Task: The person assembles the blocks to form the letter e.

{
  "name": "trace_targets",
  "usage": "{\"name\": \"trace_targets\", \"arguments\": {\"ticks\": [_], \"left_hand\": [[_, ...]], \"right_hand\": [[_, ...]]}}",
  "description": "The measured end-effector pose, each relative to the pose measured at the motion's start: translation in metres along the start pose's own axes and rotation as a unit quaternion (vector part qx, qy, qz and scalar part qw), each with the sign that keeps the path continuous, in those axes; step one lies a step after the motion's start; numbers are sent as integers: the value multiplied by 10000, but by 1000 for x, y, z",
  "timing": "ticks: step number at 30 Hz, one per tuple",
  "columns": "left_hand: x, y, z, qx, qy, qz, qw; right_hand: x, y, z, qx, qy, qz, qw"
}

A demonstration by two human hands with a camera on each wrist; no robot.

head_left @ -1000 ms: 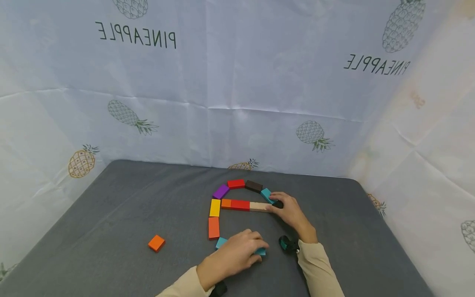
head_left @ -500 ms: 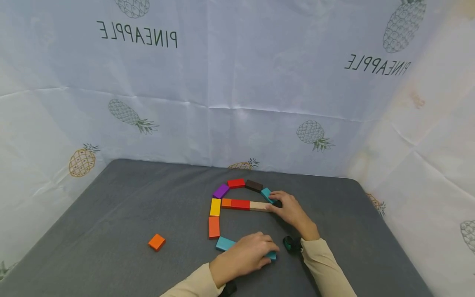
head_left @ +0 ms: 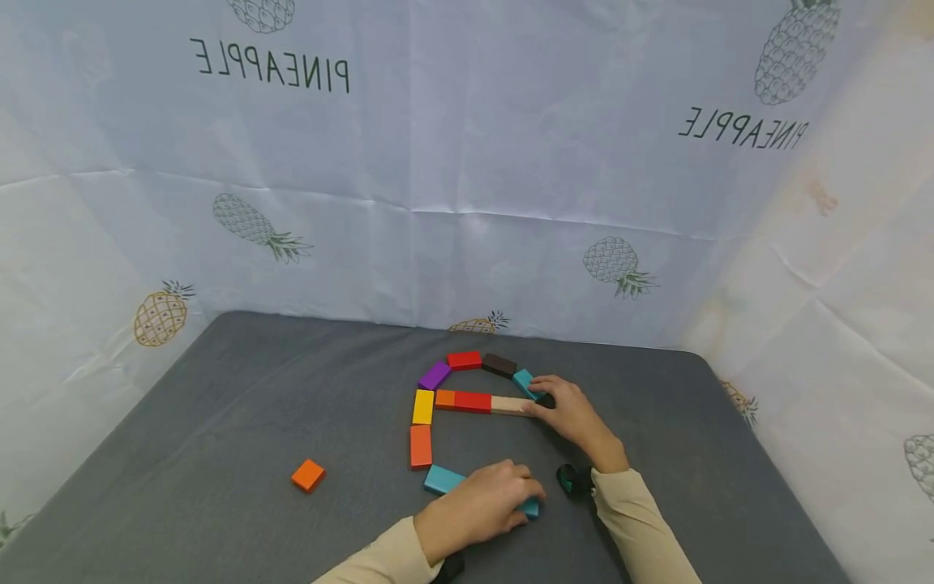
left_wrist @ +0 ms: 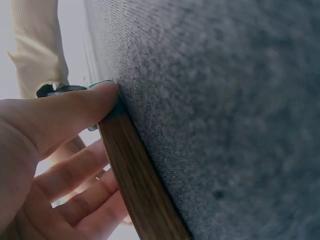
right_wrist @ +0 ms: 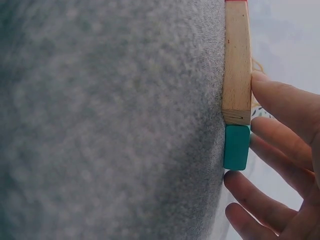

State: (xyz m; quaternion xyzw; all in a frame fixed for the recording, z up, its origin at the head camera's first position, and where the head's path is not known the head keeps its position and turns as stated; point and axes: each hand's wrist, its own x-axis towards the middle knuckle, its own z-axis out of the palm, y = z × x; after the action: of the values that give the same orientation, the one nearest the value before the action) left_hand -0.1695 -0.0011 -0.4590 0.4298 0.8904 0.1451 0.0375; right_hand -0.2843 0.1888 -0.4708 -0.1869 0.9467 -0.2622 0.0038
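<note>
In the head view, my left hand pinches a blue block low in the arrangement. The left wrist view shows the thumb on the block's teal end, which meets a dark brown wooden block. That brown block is hidden under the hand in the head view. My right hand rests at the upper right, its thumb touching a pale wooden block and its fingers beside a blue block. Seen from the right wrist, the teal end abuts the pale block. A dark patch between the fingers is unclear.
The curve continues through a brown block, red block, purple block, yellow block, orange-red block and blue block. A red block lies in the middle bar. A loose orange block sits left.
My left hand has moved right with the lower blue block, then shifted slightly back left. More of the blue block on its left shows. My right hand has barely moved.
</note>
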Motion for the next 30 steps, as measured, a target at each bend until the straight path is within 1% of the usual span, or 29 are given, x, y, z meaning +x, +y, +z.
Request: {"name": "trace_targets", "arguments": {"ticks": [4, 7, 11, 14, 16, 21, 25, 27, 30], "left_hand": [[-3, -1, -1, -76, -88, -181, 9998], [-9, -4, -2, -206, -61, -326, 9992], [-21, -9, -7, -188, 100, -518, 9984], [-32, -14, -11, -124, 230, -609, 9978], [-39, -17, -14, -110, 259, -657, 9974], [-52, -29, -22, -351, 134, -873, 9955], [-60, -38, -31, -694, 18, -1124, 9912], [-64, -42, -34, -760, 27, -1204, 9898], [-70, -48, -38, -825, 138, -1269, 9884]], "right_hand": [[0, -1, 0, -27, 8, 0, 10000], [-1, -1, 0, -18, 20, -13, 10000], [-2, 0, 0, -37, 33, -55, 10000], [-2, -1, 0, -48, 36, -31, 10000], [-2, -2, 0, -88, 43, -40, 9999], [-2, -3, 0, -131, 20, -7, 9999], [-2, -2, 0, -163, 7, 5, 9999], [-2, -2, 0, -158, 5, 4, 9999], [-2, -2, 0, -169, 6, -26, 9999]]}}
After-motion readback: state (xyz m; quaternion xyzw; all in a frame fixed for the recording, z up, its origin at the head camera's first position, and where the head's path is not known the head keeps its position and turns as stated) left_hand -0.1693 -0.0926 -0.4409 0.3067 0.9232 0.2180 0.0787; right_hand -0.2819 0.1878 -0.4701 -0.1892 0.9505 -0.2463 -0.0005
